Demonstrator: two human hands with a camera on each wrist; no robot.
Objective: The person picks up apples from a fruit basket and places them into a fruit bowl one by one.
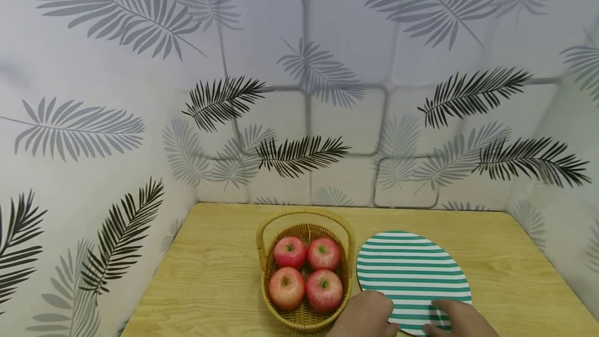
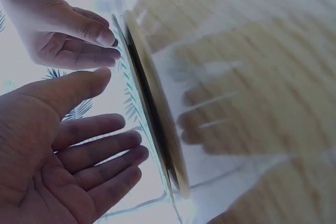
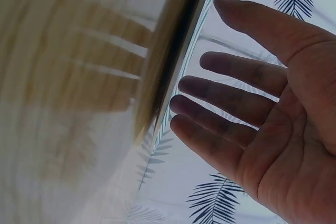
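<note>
- Item location: the round striped mat (image 1: 414, 269) lies on the table (image 1: 224, 259), near the basket (image 1: 306, 326) on its right side.
- Left hand (image 1: 367, 313): at the near-left edge of the mat. The left wrist view shows its 4 fingers extended with slight gaps and the thumb apart; nothing is pinched.
- Right hand (image 1: 463, 319): at the near-right edge of the mat. The right wrist view shows its 4 fingers extended and spread, thumb apart; nothing is pinched. Fingertip contact with the mat cannot be confirmed for either hand.
- Slide risk: unequal pressure from the 2 hands could rotate the mat or push it across the table, as neither hand grips it.
- Lift risk: the mat appears thin and nearly flush with the table; fingertips may slip off its edge instead of passing under it.
- Collision risk: the left hand is just beside the basket. A sideways movement could strike the rim and shift the basket.
- Spill risk: a hard knock, or snagging the raised handle (image 1: 304, 213), could tip the basket and roll out its 4 apples (image 1: 287, 287).
</note>
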